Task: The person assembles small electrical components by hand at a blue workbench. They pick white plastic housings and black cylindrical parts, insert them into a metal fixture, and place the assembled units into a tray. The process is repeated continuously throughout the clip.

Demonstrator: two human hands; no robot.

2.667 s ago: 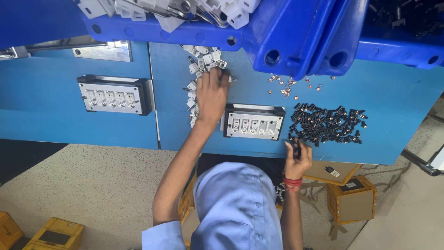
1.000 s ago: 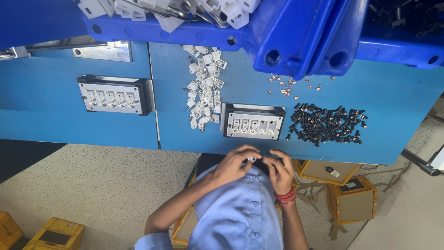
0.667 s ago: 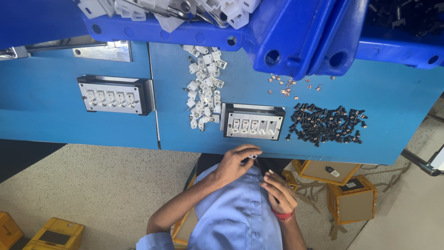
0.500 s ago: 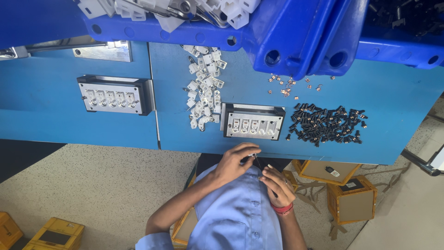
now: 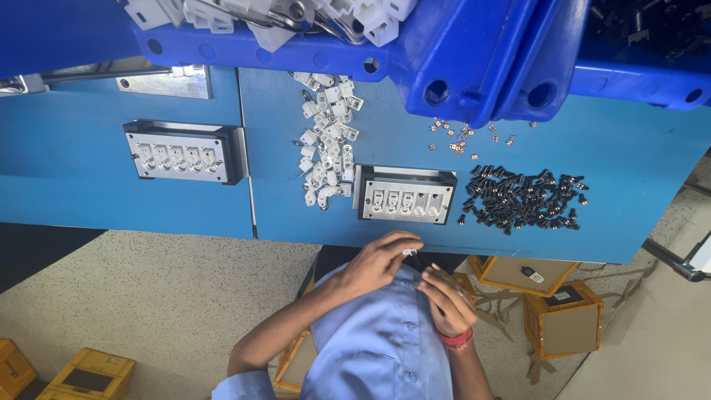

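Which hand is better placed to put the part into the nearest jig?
Probably the left hand: its fingers pinch the white part, and it sits closer to the jig. The right hand is lower, farther from it.

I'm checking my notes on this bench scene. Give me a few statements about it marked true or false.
1. Both hands are close together at the bench edge, in front of the person's chest. True: the left hand and right hand meet around a small white part.
2. The pile of black parts lies to the left of the near jig. False: in the picture it lies to the right; the white parts lie to the left.
3. The far jig sits on the blue bench. True.
4. The right hand is reaching into the black parts. False: it is off the bench, by the left hand.
5. Blue bins stand along the back of the bench. True.
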